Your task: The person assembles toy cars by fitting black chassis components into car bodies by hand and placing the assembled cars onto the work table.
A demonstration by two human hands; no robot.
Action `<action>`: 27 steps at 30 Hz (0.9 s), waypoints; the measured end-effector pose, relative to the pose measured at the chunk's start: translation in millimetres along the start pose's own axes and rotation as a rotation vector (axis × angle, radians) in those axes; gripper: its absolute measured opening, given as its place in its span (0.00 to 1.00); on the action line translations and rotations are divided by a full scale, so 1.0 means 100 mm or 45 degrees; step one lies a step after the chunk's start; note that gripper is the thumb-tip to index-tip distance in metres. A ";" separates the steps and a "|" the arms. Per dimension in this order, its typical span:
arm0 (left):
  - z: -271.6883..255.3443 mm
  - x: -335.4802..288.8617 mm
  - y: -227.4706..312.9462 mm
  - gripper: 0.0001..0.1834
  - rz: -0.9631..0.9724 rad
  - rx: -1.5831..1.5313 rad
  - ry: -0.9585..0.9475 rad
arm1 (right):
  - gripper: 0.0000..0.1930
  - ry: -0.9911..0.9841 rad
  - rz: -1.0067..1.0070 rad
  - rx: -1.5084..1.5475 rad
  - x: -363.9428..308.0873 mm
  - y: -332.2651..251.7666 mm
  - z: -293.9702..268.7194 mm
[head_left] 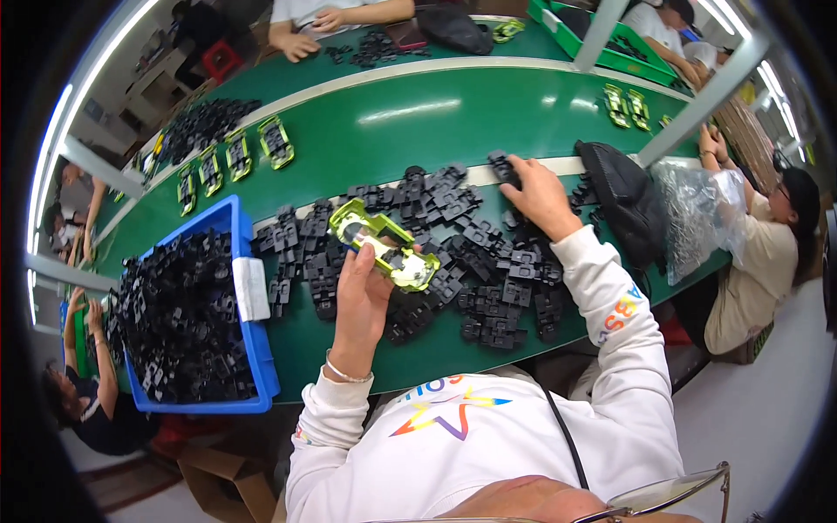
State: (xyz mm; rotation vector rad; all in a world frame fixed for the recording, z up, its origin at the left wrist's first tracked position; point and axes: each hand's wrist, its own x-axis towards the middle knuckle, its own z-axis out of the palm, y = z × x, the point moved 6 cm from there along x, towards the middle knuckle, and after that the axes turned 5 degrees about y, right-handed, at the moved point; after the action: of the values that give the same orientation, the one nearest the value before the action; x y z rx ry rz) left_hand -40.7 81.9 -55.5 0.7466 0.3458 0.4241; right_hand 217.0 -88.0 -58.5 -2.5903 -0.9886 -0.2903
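My left hand (360, 292) is closed round a yellow-green toy car body shell (382, 244), raised above the bench with its hollow inside facing up. Farther right, my right hand (542, 196) has its fingers on a small black plastic part (503, 167) at the far side of a pile. Beneath and around both hands spreads that pile of black plastic parts (497, 305), lying on the green tabletop (336, 362). The undersides of my right fingers are partly hidden.
A blue bin (268, 370) heaped with black parts stands at the left. Several green car shells with black parts (276, 144) line the green belt (349, 131). At right lie a black bag (617, 196) and a clear plastic bag (702, 218). Other people sit around the line.
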 end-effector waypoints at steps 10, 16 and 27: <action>0.11 0.12 -0.06 0.35 0.103 -0.086 0.038 | 0.29 0.044 -0.519 0.889 -0.45 -1.47 -0.87; 0.15 0.00 -0.01 0.32 0.231 0.011 0.111 | 0.30 0.111 -0.647 0.693 -0.64 -1.87 -0.76; 0.02 -0.07 -0.09 0.30 0.153 -0.006 0.143 | 0.33 -0.010 -0.733 0.371 -0.66 -2.05 -0.85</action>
State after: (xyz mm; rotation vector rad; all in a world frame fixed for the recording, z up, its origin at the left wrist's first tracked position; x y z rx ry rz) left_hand -43.9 71.0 -59.6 0.7430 0.4060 0.5818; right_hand 25.0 -18.5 50.0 -2.0077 -1.6325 -0.2523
